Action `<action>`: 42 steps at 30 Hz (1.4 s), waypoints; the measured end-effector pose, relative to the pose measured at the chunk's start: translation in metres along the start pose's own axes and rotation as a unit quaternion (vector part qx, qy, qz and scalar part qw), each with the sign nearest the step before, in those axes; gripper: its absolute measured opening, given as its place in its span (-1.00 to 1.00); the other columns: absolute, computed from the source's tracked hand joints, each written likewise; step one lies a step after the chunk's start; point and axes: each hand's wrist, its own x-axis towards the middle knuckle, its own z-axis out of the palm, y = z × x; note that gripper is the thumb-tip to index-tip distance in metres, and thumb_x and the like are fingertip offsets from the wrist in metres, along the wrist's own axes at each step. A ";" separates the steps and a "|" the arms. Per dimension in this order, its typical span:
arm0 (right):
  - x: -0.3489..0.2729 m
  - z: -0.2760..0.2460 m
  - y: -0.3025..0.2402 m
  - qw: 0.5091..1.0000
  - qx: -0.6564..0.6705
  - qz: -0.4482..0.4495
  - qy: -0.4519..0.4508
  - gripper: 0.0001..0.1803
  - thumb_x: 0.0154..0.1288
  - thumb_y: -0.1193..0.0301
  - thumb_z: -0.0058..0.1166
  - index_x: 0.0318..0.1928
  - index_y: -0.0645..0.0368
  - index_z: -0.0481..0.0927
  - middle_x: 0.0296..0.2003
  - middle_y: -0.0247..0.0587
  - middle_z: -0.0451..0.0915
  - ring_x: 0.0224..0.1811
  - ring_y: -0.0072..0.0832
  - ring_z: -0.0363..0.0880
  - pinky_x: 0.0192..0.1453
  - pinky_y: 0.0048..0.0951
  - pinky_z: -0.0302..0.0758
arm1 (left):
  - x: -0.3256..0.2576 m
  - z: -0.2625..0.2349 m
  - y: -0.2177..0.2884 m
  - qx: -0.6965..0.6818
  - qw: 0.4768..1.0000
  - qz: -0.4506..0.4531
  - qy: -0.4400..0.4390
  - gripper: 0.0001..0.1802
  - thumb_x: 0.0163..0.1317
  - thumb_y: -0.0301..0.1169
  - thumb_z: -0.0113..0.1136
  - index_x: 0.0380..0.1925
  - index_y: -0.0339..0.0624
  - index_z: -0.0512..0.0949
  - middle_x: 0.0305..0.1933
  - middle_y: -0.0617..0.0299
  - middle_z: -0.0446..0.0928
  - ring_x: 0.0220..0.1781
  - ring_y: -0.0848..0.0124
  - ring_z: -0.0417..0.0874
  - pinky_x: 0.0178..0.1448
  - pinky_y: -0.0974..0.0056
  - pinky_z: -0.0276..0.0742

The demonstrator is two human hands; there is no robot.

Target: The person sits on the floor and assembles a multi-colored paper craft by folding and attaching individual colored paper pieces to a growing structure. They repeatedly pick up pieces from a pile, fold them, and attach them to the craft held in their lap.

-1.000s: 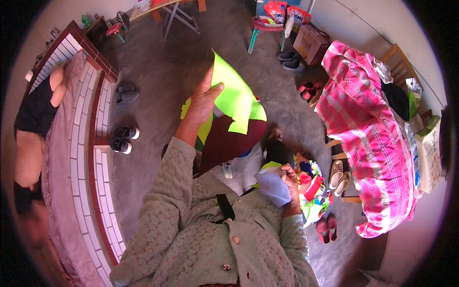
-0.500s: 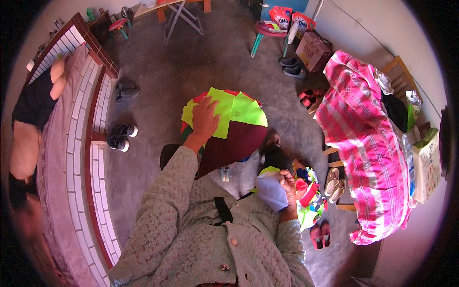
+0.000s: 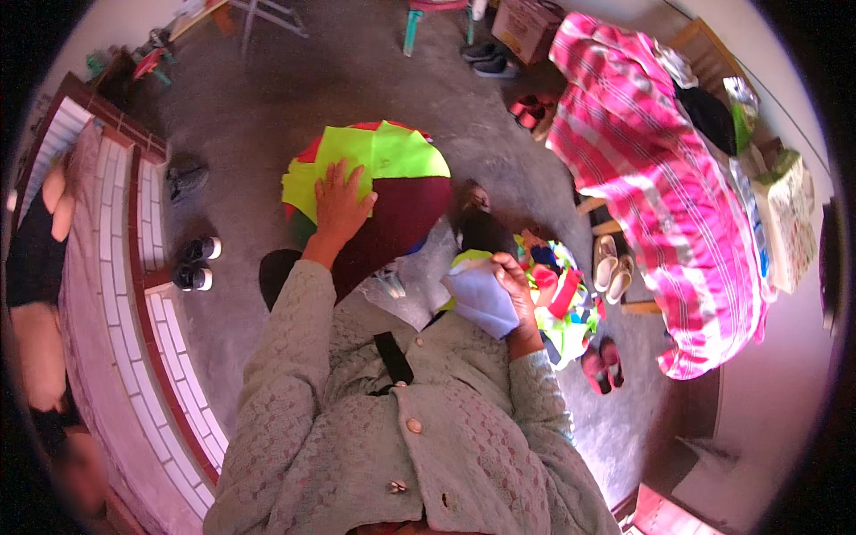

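My left hand (image 3: 343, 207) lies with fingers spread on neon yellow-green cloth pieces (image 3: 397, 152). These rest on a rounded surface in front of me, next to a large maroon cloth (image 3: 406, 209). Red cloth shows along the far edge. What supports the cloths is mostly hidden. Near my lap, my right hand (image 3: 519, 299) pinches a pale lilac-white piece of cloth (image 3: 481, 299) between thumb and fingers. A bit of yellow-green cloth (image 3: 470, 258) peeks out behind it.
A heap of colourful fabric scraps (image 3: 571, 299) lies right of my right hand. Beyond it are beige slippers (image 3: 613, 267) and a pink checked cloth (image 3: 642, 169) over furniture. Dark shoes (image 3: 196, 263) stand left, beside a tiled bed edge where a person (image 3: 40, 259) lies.
The whole view has shifted, with the scene lower right now showing more. My left hand has moved over the yellow-green cloth, which covers less of the maroon. My right hand keeps the pale cloth.
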 end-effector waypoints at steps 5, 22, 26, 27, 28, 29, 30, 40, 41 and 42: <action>-0.002 0.016 -0.006 1.000 0.016 -0.012 0.020 -0.69 0.13 0.39 0.20 -0.11 0.12 0.46 -0.19 -0.10 0.55 -0.13 -0.24 0.56 0.00 -0.19 0.52 | -0.011 -0.037 0.067 -0.344 0.935 0.074 0.044 -0.62 0.08 -0.32 0.22 -0.11 -0.27 0.48 -0.08 -0.02 0.52 0.03 0.10 0.50 0.16 0.12 0.32; -0.005 0.034 -0.012 0.997 -0.058 -0.045 -0.009 -0.53 0.16 0.43 0.13 0.10 0.16 0.36 -0.09 -0.30 0.47 -0.10 -0.55 0.43 0.07 -0.51 0.32 | -0.079 -0.012 0.150 -0.529 0.837 0.083 -0.114 -0.69 -0.07 -0.41 0.35 -0.35 -0.25 0.45 -0.26 0.16 0.47 -0.24 0.29 0.51 -0.14 0.28 0.42; -0.004 0.033 -0.010 0.995 -0.084 -0.047 -0.005 -0.44 0.19 0.28 0.13 0.16 0.20 0.29 -0.04 -0.25 0.45 -0.05 -0.52 0.42 0.11 -0.50 0.30 | -0.080 -0.013 0.148 -0.562 0.816 0.059 -0.124 -0.74 -0.09 -0.50 0.33 -0.40 -0.26 0.45 -0.25 0.17 0.48 -0.23 0.33 0.51 -0.13 0.30 0.42; -0.004 0.031 -0.009 0.995 -0.090 -0.049 0.002 -0.40 0.20 0.22 0.12 0.17 0.21 0.27 -0.03 -0.23 0.44 -0.03 -0.51 0.41 0.13 -0.49 0.29 | -0.080 -0.014 0.148 -0.559 0.819 0.057 -0.119 -0.76 -0.10 -0.51 0.32 -0.42 -0.25 0.45 -0.23 0.16 0.48 -0.21 0.32 0.52 -0.11 0.31 0.42; -0.003 0.034 -0.009 0.995 -0.083 -0.046 0.007 -0.37 0.21 0.14 0.09 0.17 0.23 0.27 -0.01 -0.21 0.44 -0.01 -0.48 0.41 0.15 -0.47 0.28 | -0.080 -0.017 0.148 -0.555 0.822 0.055 -0.113 -0.77 -0.10 -0.53 0.32 -0.44 -0.25 0.45 -0.20 0.16 0.49 -0.19 0.32 0.53 -0.09 0.31 0.42; -0.002 0.039 -0.009 0.996 -0.077 -0.043 0.012 -0.33 0.21 0.05 0.05 0.17 0.25 0.27 0.01 -0.19 0.43 0.02 -0.46 0.40 0.17 -0.45 0.27 | -0.080 -0.020 0.148 -0.552 0.825 0.053 -0.107 -0.78 -0.11 -0.54 0.31 -0.46 -0.25 0.45 -0.18 0.15 0.49 -0.16 0.32 0.54 -0.07 0.31 0.43; -0.001 0.042 -0.009 0.997 -0.070 -0.040 0.016 -0.29 0.22 -0.03 0.01 0.17 0.27 0.26 0.02 -0.16 0.42 0.04 -0.43 0.39 0.19 -0.43 0.26 | -0.081 -0.023 0.148 -0.554 0.824 0.053 -0.105 -0.79 -0.12 -0.54 0.31 -0.48 -0.24 0.45 -0.16 0.12 0.49 -0.13 0.30 0.54 -0.04 0.30 0.43; -0.003 0.040 -0.016 0.985 -0.173 0.008 -0.003 -0.18 0.09 -0.22 0.03 0.05 0.29 0.39 -0.10 -0.17 0.49 -0.06 -0.43 0.43 0.08 -0.44 0.34 | -0.079 -0.042 0.150 -0.490 0.855 0.143 -0.095 -0.85 -0.06 -0.53 0.25 -0.51 -0.20 0.44 0.06 0.02 0.44 0.06 0.10 0.49 0.11 0.16 0.39; -0.004 0.041 -0.017 0.983 -0.182 0.015 -0.014 -0.20 0.07 -0.20 0.07 0.03 0.29 0.40 -0.12 -0.19 0.50 -0.08 -0.44 0.44 0.06 -0.45 0.34 | -0.080 -0.042 0.149 -0.483 0.857 0.147 -0.100 -0.86 -0.05 -0.52 0.24 -0.50 -0.20 0.44 0.07 0.02 0.44 0.07 0.09 0.49 0.12 0.15 0.39; -0.004 0.043 -0.018 0.981 -0.192 0.021 -0.024 -0.21 0.04 -0.19 0.11 0.02 0.28 0.41 -0.15 -0.21 0.50 -0.10 -0.46 0.44 0.04 -0.46 0.35 | -0.080 -0.040 0.149 -0.466 0.865 0.158 -0.099 -0.87 -0.03 -0.52 0.23 -0.50 -0.20 0.44 0.07 0.01 0.44 0.07 0.09 0.48 0.12 0.15 0.39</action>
